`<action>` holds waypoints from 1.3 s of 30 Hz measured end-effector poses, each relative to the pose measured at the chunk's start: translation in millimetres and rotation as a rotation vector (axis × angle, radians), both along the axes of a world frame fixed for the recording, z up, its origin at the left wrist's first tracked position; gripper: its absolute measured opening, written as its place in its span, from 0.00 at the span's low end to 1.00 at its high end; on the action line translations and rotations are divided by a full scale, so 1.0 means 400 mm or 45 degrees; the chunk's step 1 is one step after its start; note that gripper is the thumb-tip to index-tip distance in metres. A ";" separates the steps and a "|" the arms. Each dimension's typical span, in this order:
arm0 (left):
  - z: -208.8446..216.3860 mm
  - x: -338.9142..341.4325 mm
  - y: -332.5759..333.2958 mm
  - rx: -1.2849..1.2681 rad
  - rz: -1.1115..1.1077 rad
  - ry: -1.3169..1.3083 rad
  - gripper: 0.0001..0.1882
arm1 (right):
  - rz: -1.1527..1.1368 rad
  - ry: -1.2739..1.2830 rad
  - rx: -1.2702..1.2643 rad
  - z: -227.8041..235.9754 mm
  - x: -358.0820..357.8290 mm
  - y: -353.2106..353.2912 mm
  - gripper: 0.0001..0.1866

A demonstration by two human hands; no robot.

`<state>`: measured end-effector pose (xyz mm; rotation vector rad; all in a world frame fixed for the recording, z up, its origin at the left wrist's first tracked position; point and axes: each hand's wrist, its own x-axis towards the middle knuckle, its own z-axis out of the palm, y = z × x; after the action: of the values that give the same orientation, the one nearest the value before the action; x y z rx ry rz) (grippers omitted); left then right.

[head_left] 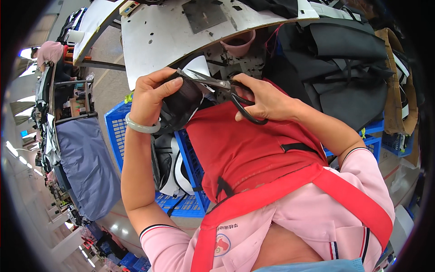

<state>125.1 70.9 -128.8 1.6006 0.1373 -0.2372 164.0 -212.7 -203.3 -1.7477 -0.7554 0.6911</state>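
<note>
My left hand [156, 90] pinches the edge of a black mesh fabric piece [183, 99] between thumb and fingers. Part of that piece hangs below the hand, and a white panel [198, 68] shows beside it. In my right hand [265, 97] is a pair of scissors [247, 102] with black handles, its fingers through the loops. The parted metal blades point left, and their tips lie close to the fabric edge by my left fingertips. Whether they touch the fabric I cannot tell.
A white worktable [163, 41] with black scraps stands ahead. Under it is a pink bucket [239, 43]. A blue crate [179, 206] holding black and white pieces sits at my left, black fabric [340, 68] is piled at right beside a cardboard box [394, 86]. A red apron [253, 149] covers my lap.
</note>
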 end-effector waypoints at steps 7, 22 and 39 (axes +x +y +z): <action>-0.024 0.000 0.004 0.045 -0.052 -0.059 0.11 | 0.028 -0.138 0.017 -0.002 0.017 0.032 0.39; -0.052 0.002 0.016 -0.145 -0.013 0.020 0.12 | 0.036 0.028 -0.041 -0.041 0.007 0.068 0.39; -0.073 0.011 0.013 -0.207 -0.011 0.001 0.11 | -0.185 -0.124 0.067 -0.029 0.016 0.062 0.24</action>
<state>129.3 76.3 -157.8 1.4400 0.1090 -0.2490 170.5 -187.9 -214.9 -1.7780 -0.6982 0.4868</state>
